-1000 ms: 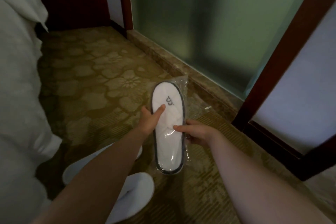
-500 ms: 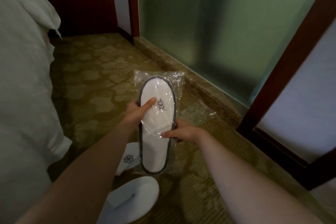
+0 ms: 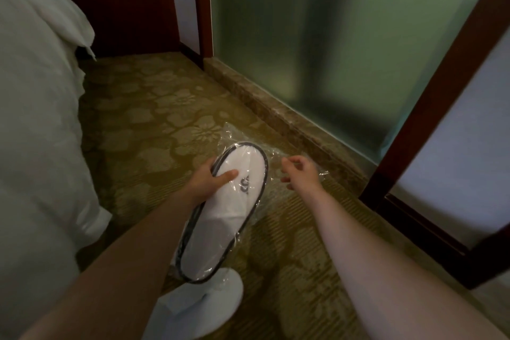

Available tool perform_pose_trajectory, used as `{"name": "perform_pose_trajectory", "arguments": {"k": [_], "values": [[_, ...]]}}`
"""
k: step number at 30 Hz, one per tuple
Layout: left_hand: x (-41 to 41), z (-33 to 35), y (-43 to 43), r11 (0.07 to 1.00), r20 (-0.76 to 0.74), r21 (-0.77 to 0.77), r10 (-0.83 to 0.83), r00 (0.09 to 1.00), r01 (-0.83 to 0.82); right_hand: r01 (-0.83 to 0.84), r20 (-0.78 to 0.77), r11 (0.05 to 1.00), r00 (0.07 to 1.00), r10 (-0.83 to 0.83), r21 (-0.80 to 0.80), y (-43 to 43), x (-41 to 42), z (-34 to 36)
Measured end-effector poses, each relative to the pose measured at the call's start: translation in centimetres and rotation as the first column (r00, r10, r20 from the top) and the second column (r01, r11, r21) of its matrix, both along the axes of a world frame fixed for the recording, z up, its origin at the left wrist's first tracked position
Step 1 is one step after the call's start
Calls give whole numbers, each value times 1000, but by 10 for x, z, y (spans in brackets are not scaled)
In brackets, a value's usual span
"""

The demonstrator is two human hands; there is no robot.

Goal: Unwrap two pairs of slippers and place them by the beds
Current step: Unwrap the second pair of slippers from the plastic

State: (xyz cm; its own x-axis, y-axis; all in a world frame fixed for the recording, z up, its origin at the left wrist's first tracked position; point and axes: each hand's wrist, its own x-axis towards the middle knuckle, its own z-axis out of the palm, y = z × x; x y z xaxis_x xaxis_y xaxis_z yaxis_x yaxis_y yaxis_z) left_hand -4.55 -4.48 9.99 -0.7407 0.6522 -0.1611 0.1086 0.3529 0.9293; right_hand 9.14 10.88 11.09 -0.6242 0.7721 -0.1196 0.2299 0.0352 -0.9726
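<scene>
Wrapped slippers (image 3: 226, 210): we see one pack, in clear plastic, above the carpet (image 3: 143, 124).
Left hand (image 3: 205, 182): grips its side.
Right hand (image 3: 299, 174): loosely spread, beside it, touching nothing.
Loose slipper (image 3: 198, 309): one, on the floor by the bed (image 3: 36, 146).

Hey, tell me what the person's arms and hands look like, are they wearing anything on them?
Both forearms are bare to the frame's edge: no sleeves show. The left hand and right hand wear no gloves, and no watch, bracelet or ring is visible.
</scene>
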Motion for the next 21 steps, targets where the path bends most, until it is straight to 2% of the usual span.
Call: {"name": "perform_pose_trajectory", "arguments": {"k": [5, 8, 13, 17, 21], "values": [[2, 1, 2, 1000, 20, 1, -17, 1000, 17, 51, 35, 993, 998, -47, -108, 4, 2, -7], [0, 0, 1, 999, 23, -16, -33, 999, 34, 14, 87, 995, 996, -5, -99, 4, 1, -8], [2, -2, 2, 998, 10, -22, -53, 999, 53, 36, 82, 989, 996, -25, -141, 5, 0, -8], [2, -2, 2, 999, -7, -32, -41, 999, 41, 56, 7, 936, 998, -56, -348, 5, -1, -3], [0, -5, 3, 994, -44, -86, -71, 997, 67, 71, -111, 834, 981, -157, -548, 6, -1, 4]]}}
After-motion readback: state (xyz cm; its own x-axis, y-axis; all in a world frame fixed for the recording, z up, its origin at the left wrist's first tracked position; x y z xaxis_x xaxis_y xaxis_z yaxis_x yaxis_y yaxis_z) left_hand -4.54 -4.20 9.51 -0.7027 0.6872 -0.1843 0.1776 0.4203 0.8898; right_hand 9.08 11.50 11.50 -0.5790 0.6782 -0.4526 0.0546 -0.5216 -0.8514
